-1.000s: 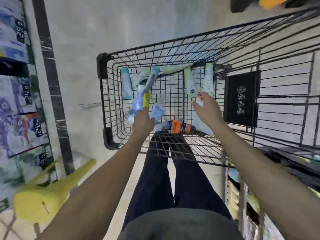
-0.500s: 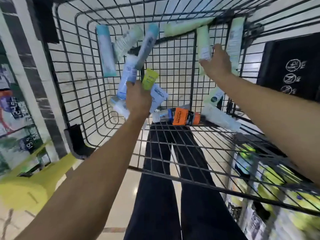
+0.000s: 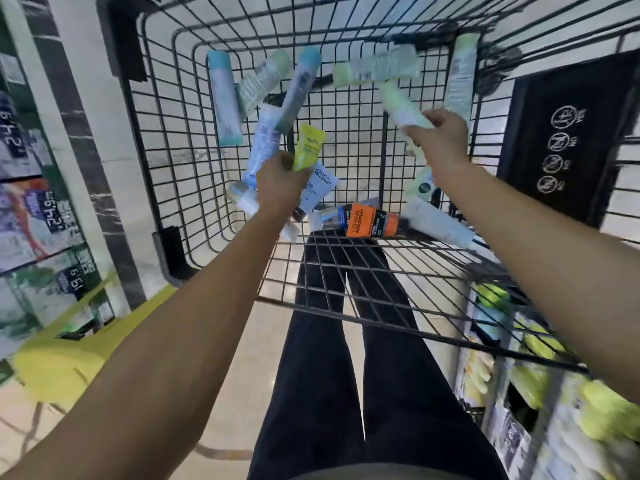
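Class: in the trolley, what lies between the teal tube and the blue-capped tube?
In the head view, a tilted white tube with a green cap lies between the teal tube and the blue-capped tube.

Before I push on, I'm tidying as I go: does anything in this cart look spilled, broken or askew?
No spill or damage shows. The tubes just lie jumbled at all angles in the cart; the left hand holds a yellow tube, the right hand a pale green tube.
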Action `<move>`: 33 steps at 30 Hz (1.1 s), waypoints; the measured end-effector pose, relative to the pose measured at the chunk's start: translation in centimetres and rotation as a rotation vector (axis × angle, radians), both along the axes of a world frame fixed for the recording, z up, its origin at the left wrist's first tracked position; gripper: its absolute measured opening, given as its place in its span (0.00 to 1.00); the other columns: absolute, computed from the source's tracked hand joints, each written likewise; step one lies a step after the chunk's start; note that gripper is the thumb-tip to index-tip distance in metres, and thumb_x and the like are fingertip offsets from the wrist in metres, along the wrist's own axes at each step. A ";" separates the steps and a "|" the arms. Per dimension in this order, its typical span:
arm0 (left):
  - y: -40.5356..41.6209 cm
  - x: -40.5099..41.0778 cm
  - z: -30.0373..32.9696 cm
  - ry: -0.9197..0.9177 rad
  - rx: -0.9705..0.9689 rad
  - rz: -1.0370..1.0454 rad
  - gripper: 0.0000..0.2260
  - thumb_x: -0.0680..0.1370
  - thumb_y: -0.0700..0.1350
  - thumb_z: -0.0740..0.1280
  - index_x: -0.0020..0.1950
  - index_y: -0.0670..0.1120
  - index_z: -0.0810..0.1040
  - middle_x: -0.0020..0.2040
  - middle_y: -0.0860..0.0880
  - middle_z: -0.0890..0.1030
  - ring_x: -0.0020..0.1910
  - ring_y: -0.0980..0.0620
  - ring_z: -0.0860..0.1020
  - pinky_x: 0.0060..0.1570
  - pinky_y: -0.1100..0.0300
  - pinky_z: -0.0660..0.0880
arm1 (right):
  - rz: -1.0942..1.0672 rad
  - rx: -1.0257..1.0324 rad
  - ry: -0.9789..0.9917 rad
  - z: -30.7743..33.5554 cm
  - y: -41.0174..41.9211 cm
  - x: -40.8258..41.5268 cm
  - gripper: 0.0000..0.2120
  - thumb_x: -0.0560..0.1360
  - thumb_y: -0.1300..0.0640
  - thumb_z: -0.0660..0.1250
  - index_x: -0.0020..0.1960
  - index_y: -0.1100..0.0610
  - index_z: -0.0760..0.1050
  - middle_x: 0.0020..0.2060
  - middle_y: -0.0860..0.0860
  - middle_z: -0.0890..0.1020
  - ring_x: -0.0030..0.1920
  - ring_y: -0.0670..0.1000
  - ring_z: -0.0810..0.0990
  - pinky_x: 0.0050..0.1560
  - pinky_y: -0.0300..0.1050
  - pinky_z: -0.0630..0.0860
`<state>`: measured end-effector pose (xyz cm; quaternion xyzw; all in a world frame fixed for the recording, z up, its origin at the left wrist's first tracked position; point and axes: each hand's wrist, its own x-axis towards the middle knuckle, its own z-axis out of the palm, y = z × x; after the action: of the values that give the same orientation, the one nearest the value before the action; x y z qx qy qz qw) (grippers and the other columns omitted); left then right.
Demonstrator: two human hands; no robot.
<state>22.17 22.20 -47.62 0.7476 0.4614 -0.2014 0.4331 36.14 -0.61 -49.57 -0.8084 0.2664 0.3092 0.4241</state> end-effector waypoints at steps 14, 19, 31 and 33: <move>-2.9 0.3 25.0 -0.308 -0.299 0.197 0.15 0.75 0.44 0.77 0.58 0.43 0.80 0.50 0.45 0.85 0.40 0.51 0.84 0.35 0.56 0.82 | -0.348 0.565 -0.011 26.0 -4.7 -6.1 0.17 0.74 0.61 0.76 0.60 0.66 0.79 0.51 0.56 0.85 0.53 0.55 0.83 0.47 0.48 0.82; -4.2 -1.1 33.5 -0.458 -0.385 0.114 0.09 0.77 0.43 0.75 0.56 0.46 0.82 0.52 0.42 0.84 0.41 0.51 0.83 0.35 0.57 0.81 | -0.376 0.839 -0.017 34.4 -5.1 -7.6 0.11 0.76 0.62 0.72 0.57 0.60 0.76 0.54 0.59 0.81 0.60 0.61 0.80 0.62 0.65 0.79; -6.7 -4.4 42.2 -0.594 -0.619 -0.187 0.15 0.77 0.44 0.75 0.62 0.45 0.81 0.52 0.43 0.86 0.46 0.43 0.85 0.40 0.49 0.80 | -0.550 0.804 -0.317 44.9 -3.8 -18.2 0.11 0.80 0.53 0.71 0.61 0.54 0.80 0.51 0.56 0.83 0.53 0.62 0.81 0.59 0.69 0.80; -7.4 -5.4 42.9 -0.595 -0.653 -0.266 0.14 0.77 0.45 0.74 0.62 0.46 0.81 0.52 0.43 0.86 0.46 0.43 0.85 0.42 0.46 0.81 | -0.630 0.767 -0.378 46.3 -3.9 -21.0 0.13 0.81 0.52 0.69 0.63 0.56 0.78 0.43 0.54 0.84 0.44 0.56 0.83 0.46 0.55 0.83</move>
<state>16.75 14.84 -4.68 0.6500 0.1296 -0.1668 0.7300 15.18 -4.51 -3.30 -0.5176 0.2832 0.0909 0.8023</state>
